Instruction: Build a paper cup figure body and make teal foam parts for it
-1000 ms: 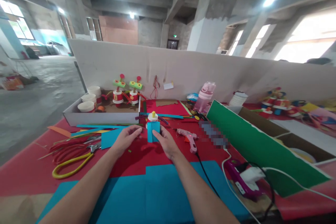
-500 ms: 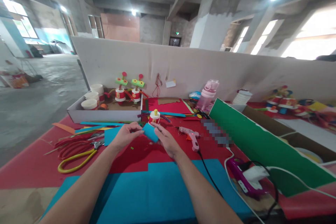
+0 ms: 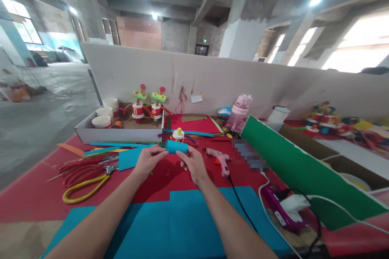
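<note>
A rolled blue paper tube (image 3: pixel 176 147) lies level between my two hands, above the red table. My left hand (image 3: pixel 152 159) pinches its left end. Around its right end close the thumb and fingers of my right hand (image 3: pixel 193 162). Just behind the tube stands a small paper cup figure (image 3: pixel 178 135) with a yellow piece on top and dark coiled paper arms; its lower part is hidden. To the right of my right hand, a pink glue gun (image 3: pixel 221 159) rests on the table with a red light showing.
Yellow-handled scissors (image 3: pixel 86 189) and red-handled ones lie at left near paper strips. Blue sheets (image 3: pixel 194 222) cover the front edge. A white box (image 3: pixel 121 135) holds cups and two finished figures. At right are a purple power strip (image 3: pixel 282 208) and a green board (image 3: pixel 298 166).
The blue paper has turned from tilted to level and now shows as a tube. My right hand's fingers have gone from stretched along it to wrapped around its right end.
</note>
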`<state>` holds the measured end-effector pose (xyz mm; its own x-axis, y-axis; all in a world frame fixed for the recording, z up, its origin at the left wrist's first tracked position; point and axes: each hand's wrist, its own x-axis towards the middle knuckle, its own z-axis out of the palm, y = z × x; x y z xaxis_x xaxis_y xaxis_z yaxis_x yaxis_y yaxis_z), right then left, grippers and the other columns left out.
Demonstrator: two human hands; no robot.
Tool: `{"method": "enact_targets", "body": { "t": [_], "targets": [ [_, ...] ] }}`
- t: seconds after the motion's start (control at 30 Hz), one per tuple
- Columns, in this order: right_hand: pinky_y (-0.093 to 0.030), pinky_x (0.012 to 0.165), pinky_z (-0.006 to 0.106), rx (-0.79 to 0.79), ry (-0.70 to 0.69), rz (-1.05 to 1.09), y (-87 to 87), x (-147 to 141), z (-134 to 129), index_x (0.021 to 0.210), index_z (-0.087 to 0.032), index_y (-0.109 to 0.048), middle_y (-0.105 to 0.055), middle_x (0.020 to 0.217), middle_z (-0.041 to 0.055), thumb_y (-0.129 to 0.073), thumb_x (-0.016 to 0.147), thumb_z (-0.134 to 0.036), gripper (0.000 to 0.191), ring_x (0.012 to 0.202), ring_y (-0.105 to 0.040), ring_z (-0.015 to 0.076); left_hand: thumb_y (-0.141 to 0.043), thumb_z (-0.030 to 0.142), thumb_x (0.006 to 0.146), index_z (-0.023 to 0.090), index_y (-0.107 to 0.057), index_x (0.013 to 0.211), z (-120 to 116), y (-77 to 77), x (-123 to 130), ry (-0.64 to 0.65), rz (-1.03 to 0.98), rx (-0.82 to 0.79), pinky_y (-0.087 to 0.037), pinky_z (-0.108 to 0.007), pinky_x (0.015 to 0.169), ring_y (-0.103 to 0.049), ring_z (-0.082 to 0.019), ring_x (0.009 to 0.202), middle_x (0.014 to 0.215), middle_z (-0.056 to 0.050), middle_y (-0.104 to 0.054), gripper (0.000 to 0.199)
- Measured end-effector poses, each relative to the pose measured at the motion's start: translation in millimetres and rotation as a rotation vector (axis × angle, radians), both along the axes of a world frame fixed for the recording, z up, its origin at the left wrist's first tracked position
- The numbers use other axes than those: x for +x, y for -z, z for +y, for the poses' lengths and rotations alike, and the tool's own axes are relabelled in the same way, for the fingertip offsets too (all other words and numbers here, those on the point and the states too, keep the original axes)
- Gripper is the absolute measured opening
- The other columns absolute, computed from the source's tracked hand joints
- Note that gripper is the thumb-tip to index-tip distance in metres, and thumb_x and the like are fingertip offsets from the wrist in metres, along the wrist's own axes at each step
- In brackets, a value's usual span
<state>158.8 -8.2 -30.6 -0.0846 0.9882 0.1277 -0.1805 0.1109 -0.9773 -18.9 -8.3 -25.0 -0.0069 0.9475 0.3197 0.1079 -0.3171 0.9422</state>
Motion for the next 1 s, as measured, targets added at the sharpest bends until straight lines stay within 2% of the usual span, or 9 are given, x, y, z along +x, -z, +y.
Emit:
{"method": "enact_targets", "body": {
  "t": [0.17,0.43,0.57,0.7,0.8,0.9,1.0],
  "targets": [
    [-0.023,0.033,0.019,-0.024,0.042,-0.037,1.4,-1,-1,0.076,-0.016,-0.068,-0.050,0.036,-0.0067,-0.077,0.066,-0.047,0.033,0.030,-0.034,0.0056,-0.077,0.038,0.068,0.020,-0.076,0.069,-2,-1.0,1,0.014,0.047,0.011,-0.042,-0.028,0.068,-0.054,-0.017,0.071,0.070,-0.003,-0.064,0.018],
    [-0.022,0.033,0.019,-0.067,0.048,0.042,2.5,1,3,0.068,-0.015,-0.066,-0.048,0.034,-0.0066,-0.076,0.065,-0.047,0.033,0.030,-0.034,0.0054,-0.076,0.041,0.070,0.018,-0.072,0.088,-6,-7.1,2,0.026,0.044,-0.019,-0.041,-0.023,0.059,-0.051,-0.013,0.064,0.066,0.001,-0.058,0.029],
    [-0.023,0.033,0.018,-0.126,0.019,0.093,4.1,2,5,0.069,-0.015,-0.065,-0.049,0.035,-0.0061,-0.078,0.063,-0.046,0.034,0.031,-0.036,0.0059,-0.073,0.041,0.073,0.018,-0.073,0.087,-7,-9.5,1,0.042,0.086,-0.020,-0.042,-0.025,0.062,-0.052,-0.015,0.068,0.071,-0.002,-0.060,0.028],
    [-0.025,0.033,0.017,-0.157,0.029,0.129,5.5,4,7,0.070,-0.015,-0.064,-0.051,0.036,-0.0054,-0.079,0.062,-0.047,0.036,0.032,-0.040,0.0065,-0.071,0.037,0.075,0.019,-0.070,0.082,-10,-14.5,0,-0.005,0.071,0.078,-0.042,-0.025,0.067,-0.052,-0.014,0.070,0.073,-0.001,-0.060,0.020],
    [-0.028,0.034,0.017,-0.171,0.021,0.146,5.9,4,7,0.073,-0.015,-0.065,-0.053,0.038,-0.0052,-0.080,0.061,-0.047,0.037,0.033,-0.044,0.0073,-0.071,0.036,0.075,0.019,-0.068,0.080,-11,-16.6,1,0.008,0.097,0.097,-0.043,-0.026,0.069,-0.054,-0.015,0.073,0.076,-0.002,-0.062,0.018],
    [-0.030,0.034,0.017,-0.174,0.006,0.154,5.0,2,5,0.077,-0.015,-0.067,-0.054,0.040,-0.0048,-0.080,0.060,-0.047,0.039,0.035,-0.046,0.0080,-0.072,0.037,0.074,0.020,-0.066,0.078,-11,-14.8,3,0.017,0.150,0.095,-0.043,-0.027,0.069,-0.054,-0.016,0.072,0.074,-0.001,-0.062,0.019],
    [-0.032,0.035,0.017,-0.160,-0.002,0.162,2.7,1,3,0.079,-0.015,-0.068,-0.057,0.043,-0.0041,-0.081,0.059,-0.046,0.040,0.036,-0.048,0.0082,-0.072,0.035,0.074,0.021,-0.066,0.074,-11,-11.4,5,-0.011,0.211,0.194,-0.042,-0.028,0.070,-0.054,-0.017,0.072,0.074,-0.001,-0.062,0.015]
  ]
}}
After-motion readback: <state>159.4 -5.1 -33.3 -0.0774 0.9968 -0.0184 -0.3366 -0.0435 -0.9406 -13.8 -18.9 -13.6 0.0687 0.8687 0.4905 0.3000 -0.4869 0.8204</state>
